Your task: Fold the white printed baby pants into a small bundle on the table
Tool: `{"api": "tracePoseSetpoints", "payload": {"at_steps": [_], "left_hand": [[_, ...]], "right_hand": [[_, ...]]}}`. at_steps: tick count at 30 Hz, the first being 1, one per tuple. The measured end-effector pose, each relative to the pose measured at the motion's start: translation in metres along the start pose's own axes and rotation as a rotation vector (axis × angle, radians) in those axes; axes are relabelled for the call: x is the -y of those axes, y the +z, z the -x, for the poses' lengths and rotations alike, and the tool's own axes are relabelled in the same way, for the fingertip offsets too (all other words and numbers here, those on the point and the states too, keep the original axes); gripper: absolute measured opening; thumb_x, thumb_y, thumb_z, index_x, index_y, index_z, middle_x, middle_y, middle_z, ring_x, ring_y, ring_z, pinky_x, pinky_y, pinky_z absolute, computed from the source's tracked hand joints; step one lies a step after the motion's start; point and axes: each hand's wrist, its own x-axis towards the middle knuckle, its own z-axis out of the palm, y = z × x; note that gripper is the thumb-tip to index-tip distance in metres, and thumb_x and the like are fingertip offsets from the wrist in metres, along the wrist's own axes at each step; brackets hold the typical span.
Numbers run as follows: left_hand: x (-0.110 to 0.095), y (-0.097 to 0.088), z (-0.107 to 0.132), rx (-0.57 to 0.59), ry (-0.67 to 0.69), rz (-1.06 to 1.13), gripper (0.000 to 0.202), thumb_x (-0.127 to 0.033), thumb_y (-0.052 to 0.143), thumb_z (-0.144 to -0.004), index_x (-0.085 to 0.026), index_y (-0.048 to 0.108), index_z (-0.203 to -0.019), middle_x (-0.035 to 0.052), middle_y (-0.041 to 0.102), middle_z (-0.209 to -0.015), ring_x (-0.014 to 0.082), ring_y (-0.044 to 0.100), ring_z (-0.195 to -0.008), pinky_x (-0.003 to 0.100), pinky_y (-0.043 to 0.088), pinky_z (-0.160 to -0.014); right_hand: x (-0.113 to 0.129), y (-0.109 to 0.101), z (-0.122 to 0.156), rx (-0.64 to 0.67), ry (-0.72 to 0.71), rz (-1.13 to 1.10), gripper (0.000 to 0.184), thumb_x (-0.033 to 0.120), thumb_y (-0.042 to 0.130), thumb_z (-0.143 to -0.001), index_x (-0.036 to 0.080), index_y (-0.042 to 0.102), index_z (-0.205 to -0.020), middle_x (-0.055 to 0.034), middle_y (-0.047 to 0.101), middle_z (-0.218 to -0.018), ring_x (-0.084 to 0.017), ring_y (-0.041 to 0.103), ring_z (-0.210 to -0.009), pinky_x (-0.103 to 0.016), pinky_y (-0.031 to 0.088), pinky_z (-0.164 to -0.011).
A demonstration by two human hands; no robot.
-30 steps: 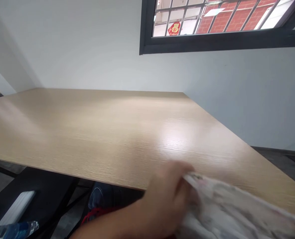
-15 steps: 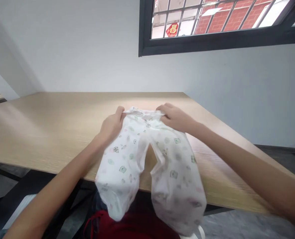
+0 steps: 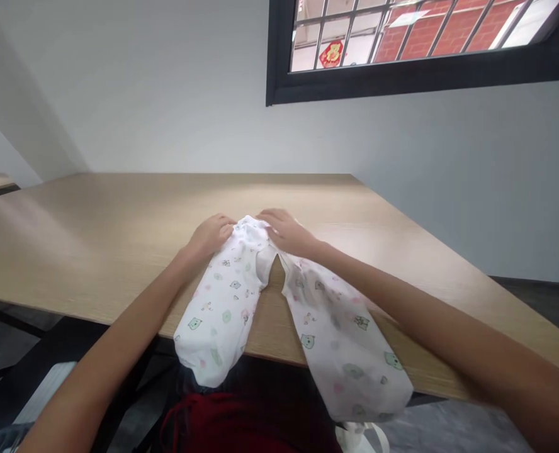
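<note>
A wooden table [image 3: 119, 233] is filling the middle ground. White printed trousers [image 3: 227, 286] are lying across its near edge, both legs overhanging. The left hand [image 3: 212, 234] and right hand [image 3: 289, 233] are clamping opposite sides of the gathered waistband [image 3: 250, 229].

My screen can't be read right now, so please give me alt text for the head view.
A person's left hand and right hand touch the waist of white printed pants, whose spread legs hang over the near edge of a light-brown table. A barred window is at upper right.
</note>
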Motion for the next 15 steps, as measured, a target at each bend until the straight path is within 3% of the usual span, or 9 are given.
{"api": "tracePoseSetpoints", "payload": {"at_steps": [3, 5, 8, 11, 13, 15], "left_hand": [[-0.008, 0.005, 0.014, 0.130, 0.102, 0.006, 0.036, -0.023, 0.033, -0.087, -0.017, 0.054, -0.116, 0.0060, 0.052, -0.123, 0.0199, 0.045, -0.113, 0.034, 0.030, -0.100], [-0.015, 0.007, 0.036, 0.213, 0.148, 0.000, 0.036, -0.025, 0.035, -0.088, -0.018, 0.051, -0.120, 0.0052, 0.049, -0.128, 0.0214, 0.040, -0.120, 0.038, 0.024, -0.104], [-0.030, -0.004, 0.089, 0.340, 0.152, 0.011, 0.042, -0.033, 0.032, -0.092, -0.024, 0.038, -0.132, 0.0018, 0.035, -0.140, 0.0210, 0.026, -0.131, 0.040, 0.017, -0.108], [-0.045, -0.031, 0.143, 0.538, 0.094, 0.079, 0.042, -0.037, 0.027, -0.094, -0.039, 0.024, -0.136, -0.0080, 0.020, -0.145, 0.0180, 0.015, -0.135, 0.039, 0.012, -0.110], [-0.052, -0.048, 0.165, 0.613, 0.073, 0.123, 0.041, -0.039, 0.030, -0.093, -0.043, 0.025, -0.134, -0.0105, 0.023, -0.143, 0.0172, 0.018, -0.134, 0.039, 0.012, -0.110], [-0.056, -0.058, 0.168, 0.616, 0.067, 0.154, 0.039, -0.041, 0.036, -0.091, -0.041, 0.036, -0.130, -0.0089, 0.035, -0.139, 0.0181, 0.028, -0.130, 0.037, 0.016, -0.109]], "right_hand": [[0.041, 0.016, -0.007, 0.139, -0.131, -0.230, 0.040, 0.020, 0.027, -0.091, 0.017, 0.040, -0.129, -0.0066, 0.041, -0.131, -0.019, 0.033, -0.122, -0.039, 0.032, -0.100], [0.049, 0.030, -0.013, 0.251, -0.174, -0.244, 0.041, 0.023, 0.024, -0.093, 0.011, 0.037, -0.131, -0.0097, 0.038, -0.134, -0.021, 0.032, -0.123, -0.040, 0.030, -0.101], [0.030, 0.051, -0.028, 0.369, -0.179, -0.135, 0.042, 0.025, 0.024, -0.095, 0.008, 0.036, -0.131, -0.0130, 0.034, -0.137, -0.025, 0.029, -0.125, -0.046, 0.027, -0.102], [0.002, 0.064, -0.047, 0.373, -0.111, -0.063, 0.042, 0.023, 0.029, -0.094, 0.005, 0.037, -0.131, -0.0160, 0.032, -0.137, -0.028, 0.027, -0.126, -0.046, 0.025, -0.102], [-0.007, 0.066, -0.055, 0.344, -0.086, -0.077, 0.040, 0.022, 0.032, -0.093, 0.005, 0.041, -0.128, -0.0165, 0.036, -0.134, -0.027, 0.031, -0.124, -0.044, 0.027, -0.101], [-0.009, 0.060, -0.057, 0.345, -0.095, -0.117, 0.037, 0.025, 0.031, -0.094, 0.010, 0.045, -0.125, -0.0121, 0.041, -0.132, -0.025, 0.037, -0.120, -0.041, 0.031, -0.100]]}}
